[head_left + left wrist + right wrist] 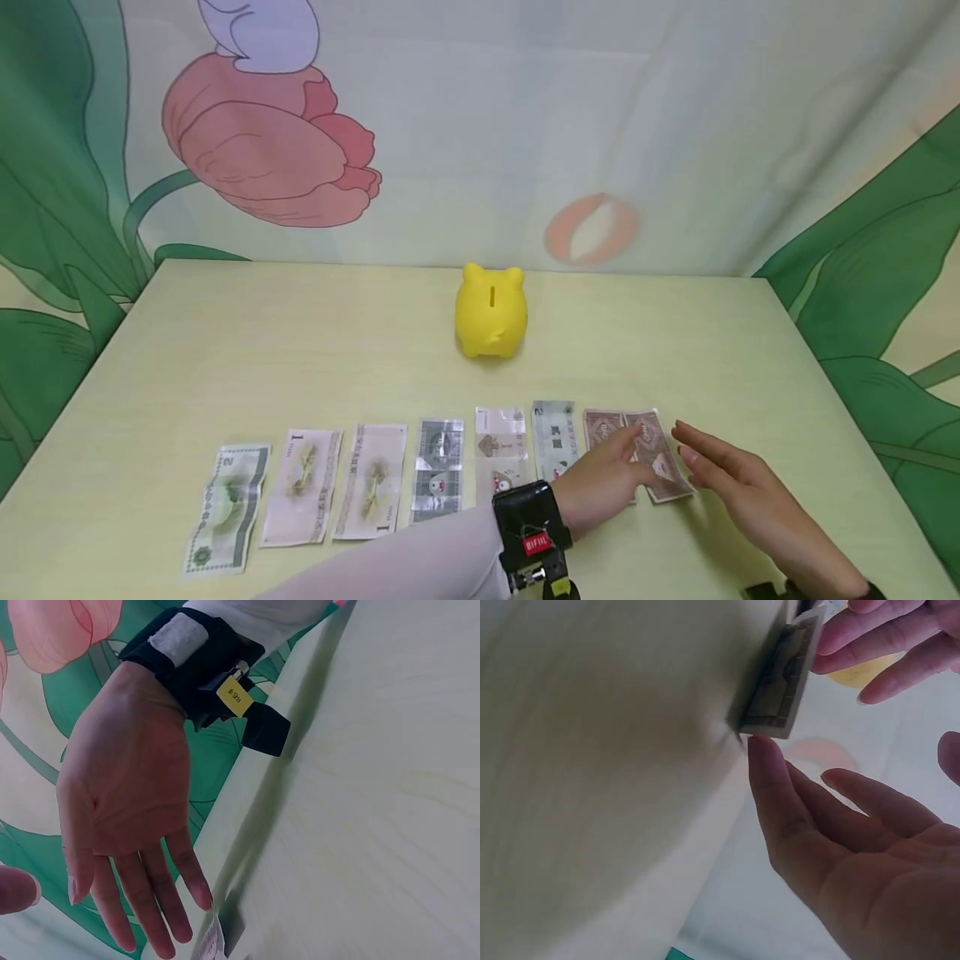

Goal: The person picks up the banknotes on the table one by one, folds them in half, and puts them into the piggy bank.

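Note:
Two brown banknotes lie side by side at the right end of a row; the rightmost note (658, 446) slants, and the other note (602, 423) is partly covered by my left hand (603, 483). My left hand hovers over them with extended fingers; its palm (135, 780) shows in the left wrist view, little finger close to a note's edge. Beside the rightmost note's right edge is my right hand (750, 496), fingers fairly straight and together. In the right wrist view a tilted note (780, 682) has its end at my right hand's fingertip; whether they touch is unclear.
Leftward run a green note (225, 508), pinkish notes (302, 487), a grey-blue note (438, 467), a pale pink note (501, 446) and another green note (555, 433). A yellow piggy bank (491, 317) with a slot stands further back, before a printed curtain (465, 142).

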A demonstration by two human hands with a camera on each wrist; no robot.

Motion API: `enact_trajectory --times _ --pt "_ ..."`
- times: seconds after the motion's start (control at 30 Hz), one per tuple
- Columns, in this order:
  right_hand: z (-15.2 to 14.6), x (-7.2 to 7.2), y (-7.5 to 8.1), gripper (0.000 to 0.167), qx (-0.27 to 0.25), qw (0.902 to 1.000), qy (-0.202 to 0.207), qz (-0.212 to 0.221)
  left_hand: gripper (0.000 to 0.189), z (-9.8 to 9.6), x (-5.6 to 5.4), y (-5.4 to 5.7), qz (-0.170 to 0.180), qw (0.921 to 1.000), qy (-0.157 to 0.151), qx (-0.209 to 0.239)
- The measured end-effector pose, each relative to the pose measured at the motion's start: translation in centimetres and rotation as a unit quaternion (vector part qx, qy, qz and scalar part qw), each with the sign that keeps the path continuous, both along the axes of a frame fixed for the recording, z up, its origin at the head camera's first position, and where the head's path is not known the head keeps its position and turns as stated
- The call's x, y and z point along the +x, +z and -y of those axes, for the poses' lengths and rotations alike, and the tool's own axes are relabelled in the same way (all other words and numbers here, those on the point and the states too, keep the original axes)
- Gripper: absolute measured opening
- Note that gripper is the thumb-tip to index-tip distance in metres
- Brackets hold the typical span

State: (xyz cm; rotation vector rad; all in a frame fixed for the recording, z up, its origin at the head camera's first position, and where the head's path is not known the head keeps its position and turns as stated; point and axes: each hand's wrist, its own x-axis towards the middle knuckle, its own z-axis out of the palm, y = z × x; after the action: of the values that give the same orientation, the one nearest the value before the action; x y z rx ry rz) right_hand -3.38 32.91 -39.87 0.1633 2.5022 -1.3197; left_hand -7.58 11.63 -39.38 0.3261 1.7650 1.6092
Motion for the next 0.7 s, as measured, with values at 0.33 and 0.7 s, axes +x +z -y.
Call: enact_trajectory --times 0.33,0.7 --pt "-0.57 -0.12 -0.67 0.067 0.005 1.0 0.003 0.001 0.081 -0.6 -0.53 -0.4 0.017 0.9997 0.015 0.008" --pt "-0.76 -0.04 -0.84 0.069 0.008 0.9998 -0.011 0.012 0.07 -0.94 -0.66 -0.54 0.028 0.9985 0.037 0.028"
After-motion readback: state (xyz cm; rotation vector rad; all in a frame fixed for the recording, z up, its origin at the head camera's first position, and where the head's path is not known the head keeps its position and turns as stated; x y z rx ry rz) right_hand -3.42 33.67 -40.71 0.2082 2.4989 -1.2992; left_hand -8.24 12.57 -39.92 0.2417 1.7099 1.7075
